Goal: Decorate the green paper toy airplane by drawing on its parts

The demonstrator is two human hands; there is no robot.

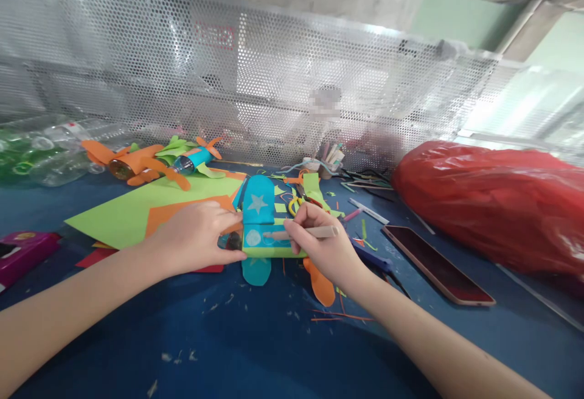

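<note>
A toy plane [259, 252] made from a bottle wrapped in green and blue paper lies on the blue table. Its blue wings stick out to both sides, and the far one bears a silvery star [258, 204]. The clear bottle end lies between the thumb and fingers of my left hand [201, 235], which steadies the plane. In my right hand [322, 241] is a pale marker [325, 232], its tip at the blue panel with light round marks. An orange paper blade [319, 283] pokes out below my right hand. Yellow-handled scissors [295, 204] lie just behind.
Sheets of green paper [123, 213] and orange paper lie left, with finished bottle planes [132, 165] behind. Clear bottles [55, 149] stand far left near a purple box [27, 256]. Right are a phone [438, 265] and a red plastic bag [493, 204]. A perforated metal screen [283, 70] borders the back.
</note>
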